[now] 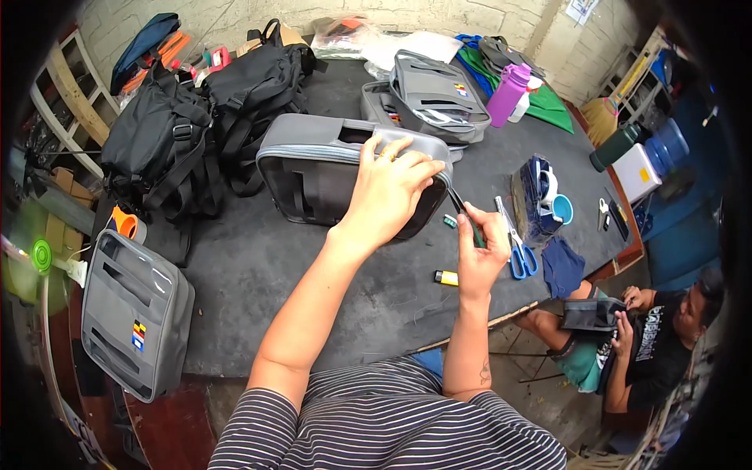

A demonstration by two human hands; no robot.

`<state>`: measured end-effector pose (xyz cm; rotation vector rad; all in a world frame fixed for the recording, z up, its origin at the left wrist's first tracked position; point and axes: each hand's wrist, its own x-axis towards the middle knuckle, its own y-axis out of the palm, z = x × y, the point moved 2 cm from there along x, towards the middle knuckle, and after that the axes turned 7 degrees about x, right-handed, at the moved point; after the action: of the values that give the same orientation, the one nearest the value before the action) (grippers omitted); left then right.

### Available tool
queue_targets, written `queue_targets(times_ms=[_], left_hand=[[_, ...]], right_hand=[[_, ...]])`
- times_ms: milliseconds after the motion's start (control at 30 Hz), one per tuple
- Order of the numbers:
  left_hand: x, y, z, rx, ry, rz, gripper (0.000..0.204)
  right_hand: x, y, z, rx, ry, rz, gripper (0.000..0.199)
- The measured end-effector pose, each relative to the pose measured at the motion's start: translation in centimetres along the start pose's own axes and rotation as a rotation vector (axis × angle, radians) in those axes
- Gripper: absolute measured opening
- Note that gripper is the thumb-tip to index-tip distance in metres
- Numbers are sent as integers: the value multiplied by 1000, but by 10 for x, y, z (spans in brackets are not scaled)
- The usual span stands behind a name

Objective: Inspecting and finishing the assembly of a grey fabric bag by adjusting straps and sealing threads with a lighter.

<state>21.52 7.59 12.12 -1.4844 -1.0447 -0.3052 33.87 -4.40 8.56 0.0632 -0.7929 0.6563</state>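
Grey bag (319,178) under left hand (392,182)

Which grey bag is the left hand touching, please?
The central grey bag, with the left hand on it; the leftmost grey bag and rear grey bags are untouched.

Single fisheye view from the wearer's head, close above the striped shirt (384,415), facing down and forward past the left hand (389,184) and right hand (481,247), over a dark worktable (235,305), to a pale block wall (439,17) at top; corners are black.
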Motion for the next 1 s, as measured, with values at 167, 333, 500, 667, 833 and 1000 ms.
queue_targets(times_ms=[167,333,500,667,833,1000], left_hand=[[2,3,-2,60,-30,-38,17],[2,1,-2,49,-27,-27,17],[3,1,-5,45,-35,-8,17],[1,-1,-3,4,-59,7,20],[0,0,-2,-9,-67,19,22],[-1,-1,-3,-17,-71,48,22]], right_hand=[[1,1,-1,16,-83,-17,18],[2,1,-3,-7,-82,19,17],[-3,0,-11,23,38,88,16],[-3,-5,-11,58,25,49,16],[0,-1,-4,-28,-22,14,15],[-2,3,-21,74,0,28,14]])
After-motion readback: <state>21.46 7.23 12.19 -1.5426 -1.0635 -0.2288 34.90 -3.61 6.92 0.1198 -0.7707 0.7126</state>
